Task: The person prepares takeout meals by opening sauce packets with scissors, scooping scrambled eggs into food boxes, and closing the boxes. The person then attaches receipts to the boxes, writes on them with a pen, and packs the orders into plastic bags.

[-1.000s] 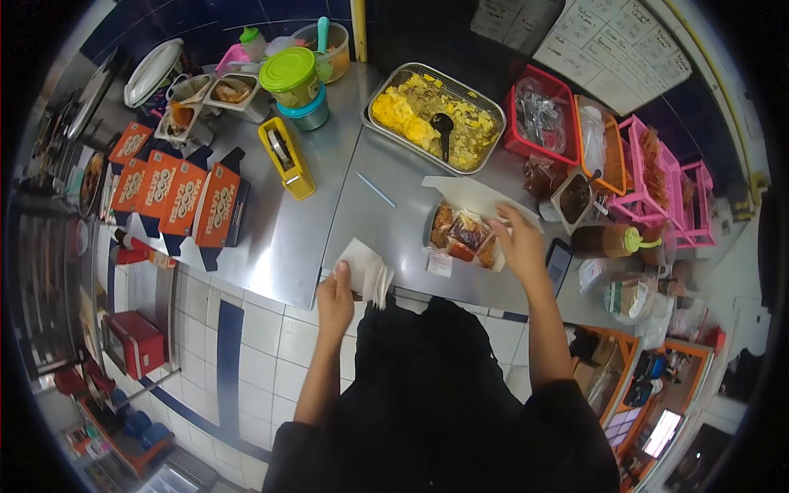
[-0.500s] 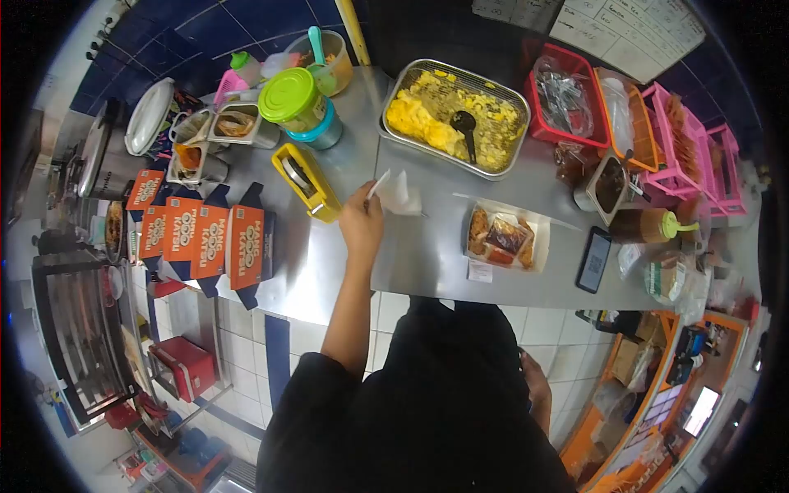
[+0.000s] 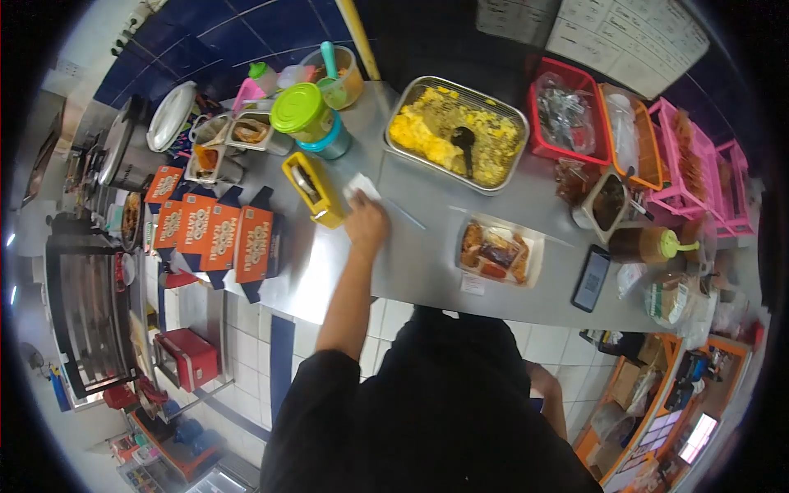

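My left hand [image 3: 366, 223] is on white paper napkins [image 3: 362, 187] lying on the steel counter [image 3: 411, 275], right of a yellow tape dispenser [image 3: 314, 191]; its fingers are bent and pressed on the paper. A thin pale blue stick [image 3: 405, 214] lies just to the right. My right hand [image 3: 541, 381] hangs low beside my body, its fingers mostly hidden behind black clothing. An open food box [image 3: 532, 261] holds fried pieces and a dark sauce packet [image 3: 500, 250]. A small white label [image 3: 472, 284] is at its front edge.
A metal tray of yellow food [image 3: 427, 135] with a black spoon stands at the back. Orange boxes [image 3: 253, 244] and lidded tubs [image 3: 300, 115] are left. On the right are a phone [image 3: 591, 279], sauce bottle [image 3: 641, 245], red basket [image 3: 567, 115] and pink racks [image 3: 686, 164].
My left hand has carried the napkins from the counter's front edge back beside the tape dispenser. My right hand has left the food box's lid and dropped to my side. The view has shifted.
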The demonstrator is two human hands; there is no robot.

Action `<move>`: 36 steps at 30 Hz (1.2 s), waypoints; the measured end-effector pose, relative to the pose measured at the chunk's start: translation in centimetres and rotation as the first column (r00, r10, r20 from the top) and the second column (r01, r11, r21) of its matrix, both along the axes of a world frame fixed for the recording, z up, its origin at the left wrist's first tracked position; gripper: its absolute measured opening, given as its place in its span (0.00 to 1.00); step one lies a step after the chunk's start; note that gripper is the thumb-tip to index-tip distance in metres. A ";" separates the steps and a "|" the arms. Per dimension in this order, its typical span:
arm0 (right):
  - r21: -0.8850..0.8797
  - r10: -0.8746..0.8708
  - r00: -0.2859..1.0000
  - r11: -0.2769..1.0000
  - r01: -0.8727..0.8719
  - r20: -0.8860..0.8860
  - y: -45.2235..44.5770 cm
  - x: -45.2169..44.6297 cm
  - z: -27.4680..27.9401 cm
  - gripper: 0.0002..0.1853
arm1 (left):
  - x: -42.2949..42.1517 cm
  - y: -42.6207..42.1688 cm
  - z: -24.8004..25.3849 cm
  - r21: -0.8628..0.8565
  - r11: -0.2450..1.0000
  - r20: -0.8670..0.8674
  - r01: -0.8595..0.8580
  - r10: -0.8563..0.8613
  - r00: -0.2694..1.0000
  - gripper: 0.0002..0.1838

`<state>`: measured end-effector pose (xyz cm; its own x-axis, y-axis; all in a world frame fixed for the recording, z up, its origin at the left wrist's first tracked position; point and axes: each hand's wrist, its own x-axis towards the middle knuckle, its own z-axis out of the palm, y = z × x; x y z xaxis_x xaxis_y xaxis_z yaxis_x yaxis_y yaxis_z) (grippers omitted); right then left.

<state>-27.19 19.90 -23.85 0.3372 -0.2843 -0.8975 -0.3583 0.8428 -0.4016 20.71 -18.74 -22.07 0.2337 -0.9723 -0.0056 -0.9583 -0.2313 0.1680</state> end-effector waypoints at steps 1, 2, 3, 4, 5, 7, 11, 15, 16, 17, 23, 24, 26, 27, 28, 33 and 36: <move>-0.054 0.198 0.979 0.978 -0.201 -0.050 -1.8 -1.3 1.0 0.21 | 0.3 -1.8 0.1 0.027 0.999 0.019 -0.038 0.037 0.999 0.32; -0.142 0.301 0.941 0.936 -0.323 -0.153 -4.3 -2.6 2.5 0.21 | 0.6 -3.1 0.4 0.057 0.996 0.045 -0.073 0.071 0.996 0.33; -0.228 0.245 0.919 0.919 -0.321 -0.307 -7.1 -3.0 4.8 0.19 | 1.0 -3.8 1.3 0.111 0.990 0.071 -0.086 0.079 0.994 0.34; -0.311 0.167 0.879 0.892 -0.328 -0.447 -10.0 -2.7 8.0 0.17 | 0.5 -4.3 2.9 0.161 0.982 0.102 -0.095 0.079 0.992 0.36; -0.678 -0.326 0.943 0.707 0.198 -0.064 -11.6 -1.7 9.7 0.18 | -1.2 -3.8 5.7 0.151 0.982 0.063 -0.110 0.102 0.993 0.36; -0.856 -0.507 0.861 0.457 0.241 -0.028 -16.8 -0.6 13.2 0.22 | -3.8 -1.6 11.3 0.125 0.984 -0.004 -0.129 0.131 0.991 0.38; -0.978 -0.554 0.805 0.135 -0.162 -0.210 -24.8 4.5 17.6 0.32 | -10.4 2.9 12.9 -0.414 0.757 -0.209 0.506 -0.619 0.757 0.39; -0.859 -0.322 0.826 0.392 -0.328 -0.462 -23.9 5.7 15.0 0.38 | -13.0 5.9 10.3 -0.302 0.694 -0.358 0.653 -0.718 0.597 0.38; -0.867 -0.360 0.802 0.342 -0.362 -0.476 -22.2 6.4 12.6 0.38 | -13.3 7.6 9.2 -0.322 0.728 -0.377 0.605 -0.685 0.623 0.37; -0.871 -0.397 0.778 0.296 -0.393 -0.486 -21.2 7.0 10.7 0.39 | -13.7 8.7 8.0 -0.335 0.761 -0.399 0.556 -0.649 0.648 0.36; -0.937 -0.527 0.849 0.310 0.160 -0.029 -20.8 9.4 8.2 0.36 | -16.7 11.8 5.6 -0.077 0.972 -0.798 0.221 -0.193 0.571 0.26; -0.911 -0.532 0.847 0.336 0.240 0.027 -21.3 9.1 8.5 0.35 | -17.0 11.6 5.9 -0.091 0.980 -0.792 0.175 -0.178 0.584 0.25; -0.925 -0.540 0.836 0.358 0.128 -0.093 -22.3 8.3 9.4 0.31 | -16.5 11.0 5.9 -0.121 0.984 -0.758 0.128 -0.175 0.629 0.22; -0.928 -0.511 0.843 0.371 0.041 -0.168 -22.9 7.7 10.5 0.29 | -16.4 10.6 6.7 -0.085 0.990 -0.755 0.110 -0.136 0.642 0.22; -0.923 -0.481 0.842 0.383 -0.047 -0.243 -23.3 7.1 11.4 0.28 | -16.4 10.5 7.1 -0.048 0.995 -0.751 0.091 -0.096 0.654 0.21; -0.886 -0.426 0.884 0.463 0.030 -0.193 -23.7 6.0 11.1 0.25 | -16.1 11.1 3.3 -0.272 0.952 -0.712 0.143 -0.299 0.636 0.22; -0.854 -0.443 0.892 0.425 0.302 0.095 -22.2 5.7 6.8 0.25 | -15.5 11.4 2.9 -0.222 0.965 -0.822 0.137 -0.261 0.506 0.23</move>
<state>-21.50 -2.31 -17.08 -0.0881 -0.9788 -0.1850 -0.2005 0.1994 -0.9592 5.24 -7.34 -19.13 -0.0200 -0.9996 0.0206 -0.3739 0.0266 0.9271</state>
